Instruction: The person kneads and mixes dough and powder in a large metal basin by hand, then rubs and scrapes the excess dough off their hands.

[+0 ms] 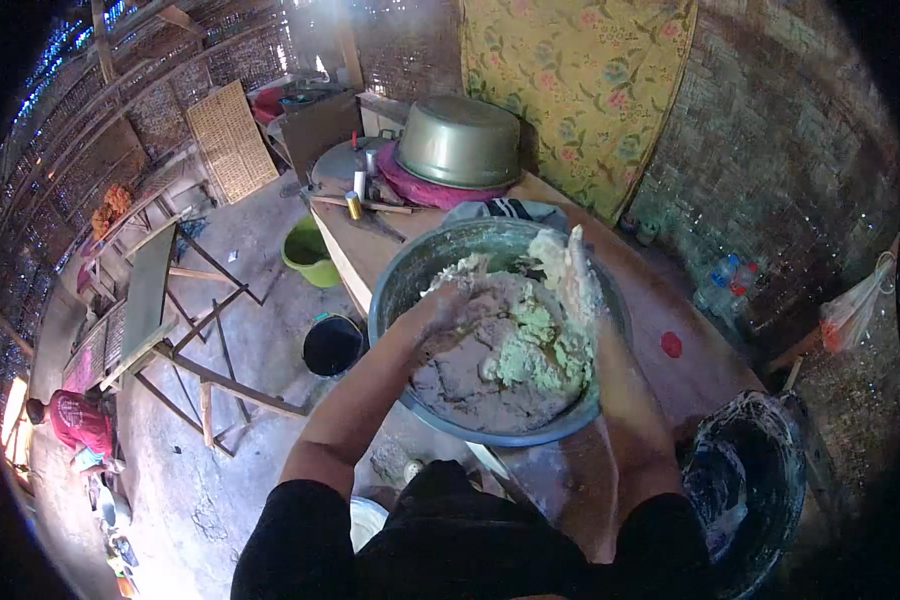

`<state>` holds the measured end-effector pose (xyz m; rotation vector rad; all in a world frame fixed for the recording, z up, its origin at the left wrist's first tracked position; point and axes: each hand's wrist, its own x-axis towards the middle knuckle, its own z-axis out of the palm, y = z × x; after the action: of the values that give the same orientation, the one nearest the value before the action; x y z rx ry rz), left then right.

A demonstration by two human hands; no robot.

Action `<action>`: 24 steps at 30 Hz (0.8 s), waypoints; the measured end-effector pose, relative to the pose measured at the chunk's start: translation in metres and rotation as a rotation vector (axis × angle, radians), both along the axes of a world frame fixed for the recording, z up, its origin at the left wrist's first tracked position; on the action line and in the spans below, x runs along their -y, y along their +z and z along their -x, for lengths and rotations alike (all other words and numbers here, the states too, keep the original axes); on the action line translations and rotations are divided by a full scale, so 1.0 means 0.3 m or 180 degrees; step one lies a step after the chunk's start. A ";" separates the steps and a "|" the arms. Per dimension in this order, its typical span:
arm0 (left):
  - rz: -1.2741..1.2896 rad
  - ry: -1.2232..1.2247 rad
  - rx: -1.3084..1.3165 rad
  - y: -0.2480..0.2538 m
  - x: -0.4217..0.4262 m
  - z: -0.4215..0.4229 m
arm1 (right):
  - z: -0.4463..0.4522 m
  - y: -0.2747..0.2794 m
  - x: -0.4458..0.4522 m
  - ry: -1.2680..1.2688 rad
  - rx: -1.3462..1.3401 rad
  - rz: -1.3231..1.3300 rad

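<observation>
A wide blue-grey basin [490, 437] stands on the wooden table in front of me, holding a mass of grey and pale greenish dough [530, 340]. Inside its left part, my left hand [452, 303] rests at the edge of the dough; sticky dough covers its fingers, so their pose is hidden. My right hand [577, 285] is at the right side of the basin, thickly coated in dough. Its fingers stretch upward, with a wet lump beside them. The greener, wetter dough lies between both hands, nearer the right one.
Behind the basin are an upturned metal pot [458, 142] and a yellow can [353, 206]. A dark smeared tub [745, 480] stands at right. To the left are a green basin [311, 252], a black bucket [333, 346], a wooden rack [150, 300] and a crouching person [78, 425].
</observation>
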<state>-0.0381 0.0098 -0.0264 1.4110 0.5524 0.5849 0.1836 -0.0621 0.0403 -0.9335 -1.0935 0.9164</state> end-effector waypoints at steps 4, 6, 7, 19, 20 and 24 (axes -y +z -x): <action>-0.1476 0.0535 0.0017 0.136 0.033 -0.022 | 0.037 -0.022 0.006 0.0002 0.0119 0.0215; -0.3294 0.0308 -0.2997 0.182 0.036 -0.008 | 0.048 -0.020 -0.001 -0.0005 0.0110 0.0337; -0.1886 -0.0026 -0.2066 0.212 0.062 0.019 | 0.053 -0.022 -0.001 -0.0019 0.0095 0.0406; -0.2177 0.0404 -0.0701 0.168 -0.122 0.042 | 0.349 -0.152 -0.005 0.1873 0.2861 0.0014; -0.2661 0.0457 -0.1463 0.218 -0.092 0.054 | 0.390 -0.142 -0.029 0.2061 0.3379 0.0159; -0.3593 0.0163 -0.1372 0.176 -0.150 0.053 | 0.485 -0.219 -0.120 0.2697 0.4315 -0.0016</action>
<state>-0.0540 0.0547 0.0263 2.6371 0.6201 0.6653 0.0380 -0.0260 -0.0253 -1.0859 -2.7875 0.8745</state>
